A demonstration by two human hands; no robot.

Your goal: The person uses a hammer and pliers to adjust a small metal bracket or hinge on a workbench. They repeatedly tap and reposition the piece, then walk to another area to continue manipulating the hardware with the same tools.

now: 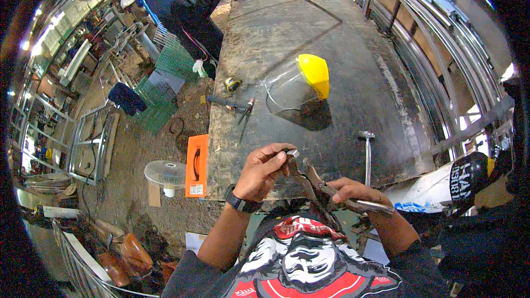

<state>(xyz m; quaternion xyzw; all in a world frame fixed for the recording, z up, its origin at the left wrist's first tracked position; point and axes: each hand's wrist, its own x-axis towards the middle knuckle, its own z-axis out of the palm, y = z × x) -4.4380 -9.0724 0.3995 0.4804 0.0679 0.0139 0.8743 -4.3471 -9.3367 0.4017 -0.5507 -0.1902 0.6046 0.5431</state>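
Observation:
My right hand (356, 192) is closed round the silver handles of a pair of locking pliers (371, 206), in front of my chest at the table's near edge. The long curved jaws point up and to the left, with a gap between them. At the jaw tips, the thumb and fingers of my left hand (261, 170) pinch a small light-grey metal piece (293, 153). Whether this piece is part of the jaw or separate, I cannot tell. Beyond my hands lies a face shield (313, 77) with a yellow crown and clear visor. A hammer (368, 152) rests to the right.
On the dark worktable (353, 85) lie a tape measure (232, 84) and a black-handled tool with a cable (234, 104). An orange box (196, 165) and a fan (165, 173) are left. A gas cylinder (441, 185) lies right. Another person (182, 14) stands far left.

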